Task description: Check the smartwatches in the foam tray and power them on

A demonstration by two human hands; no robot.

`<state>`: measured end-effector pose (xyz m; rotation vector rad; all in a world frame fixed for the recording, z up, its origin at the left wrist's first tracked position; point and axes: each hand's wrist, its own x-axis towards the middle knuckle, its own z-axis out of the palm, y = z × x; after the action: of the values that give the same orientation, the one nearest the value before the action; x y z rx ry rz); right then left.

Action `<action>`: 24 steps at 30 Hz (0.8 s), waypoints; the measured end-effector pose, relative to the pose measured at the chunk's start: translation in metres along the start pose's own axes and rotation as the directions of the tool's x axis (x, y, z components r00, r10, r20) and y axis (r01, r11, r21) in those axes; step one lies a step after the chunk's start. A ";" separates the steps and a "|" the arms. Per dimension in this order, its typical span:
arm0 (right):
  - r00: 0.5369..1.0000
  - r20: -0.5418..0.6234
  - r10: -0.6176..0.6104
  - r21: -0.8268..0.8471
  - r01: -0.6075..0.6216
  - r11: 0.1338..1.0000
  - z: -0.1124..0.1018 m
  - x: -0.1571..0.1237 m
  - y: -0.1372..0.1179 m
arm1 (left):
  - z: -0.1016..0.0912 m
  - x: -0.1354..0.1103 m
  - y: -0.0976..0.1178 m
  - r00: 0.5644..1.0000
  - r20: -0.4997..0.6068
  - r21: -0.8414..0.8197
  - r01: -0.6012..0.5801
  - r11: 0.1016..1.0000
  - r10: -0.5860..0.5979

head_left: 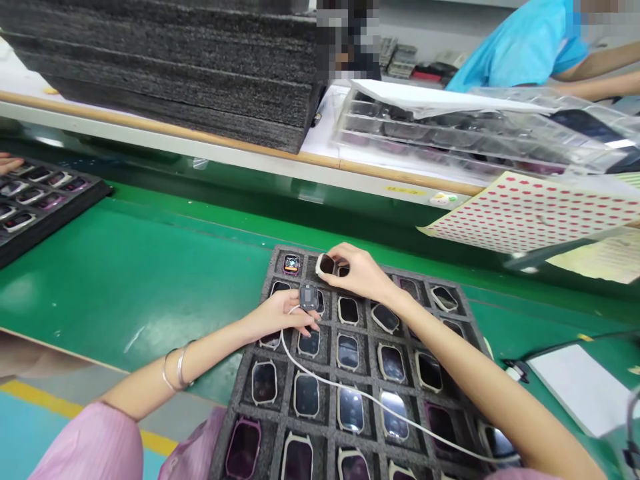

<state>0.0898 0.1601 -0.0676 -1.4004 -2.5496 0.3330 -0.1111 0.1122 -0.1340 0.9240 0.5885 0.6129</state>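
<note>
A black foam tray point(280, 427) lies on the green belt, with several smartwatch bodies in its pockets. My right hand point(357, 272) pinches one white-rimmed watch body point(326, 265) at the tray's far row. My left hand point(280, 315) holds a small dark charging puck point(309, 297) over the second row. A white cable point(360, 397) runs from the puck across the tray toward the lower right. One watch point(291, 264) at the far left of the top row has its screen lit.
A second tray of watches point(35, 200) lies at the far left with another person's fingertips point(9, 163) on it. Stacked foam sheets point(175, 67), clear plastic trays point(475, 133) and a red-dotted sticker sheet point(530, 213) line the far bench. A person in blue point(525, 47) sits beyond.
</note>
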 end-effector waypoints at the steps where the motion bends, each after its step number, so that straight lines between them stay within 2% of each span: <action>1: 0.999 -0.031 -0.033 0.072 0.035 0.997 -0.001 -0.007 -0.004 | -0.001 0.000 0.000 1.000 0.007 -0.010 0.008 1.000 -0.008; 4: 0.986 -0.066 -0.156 0.201 0.166 0.966 0.003 -0.028 -0.017 | -0.003 0.001 -0.002 1.000 0.026 0.008 -0.010 1.000 0.010; 10: 0.961 -0.043 -0.273 0.036 0.275 0.961 0.020 -0.039 -0.032 | 0.003 0.000 -0.007 0.995 -0.029 0.104 -0.097 0.990 0.100; 14: 0.954 -0.065 -0.293 0.022 0.295 0.955 0.025 -0.040 -0.032 | 0.006 0.000 -0.010 0.989 -0.079 0.149 -0.112 0.982 0.125; 17: 0.951 -0.075 -0.301 0.087 0.307 0.948 0.031 -0.042 -0.029 | 0.005 -0.001 -0.010 0.989 -0.097 0.142 -0.099 0.985 0.113; 24: 0.933 -0.172 -0.316 0.265 0.353 0.897 0.037 -0.044 -0.031 | 0.003 -0.010 -0.006 0.995 -0.002 0.120 -0.097 0.988 0.098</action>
<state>0.0774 0.1030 -0.0971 -0.8309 -2.4541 0.5168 -0.1147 0.1005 -0.1352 1.0685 0.5944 0.6744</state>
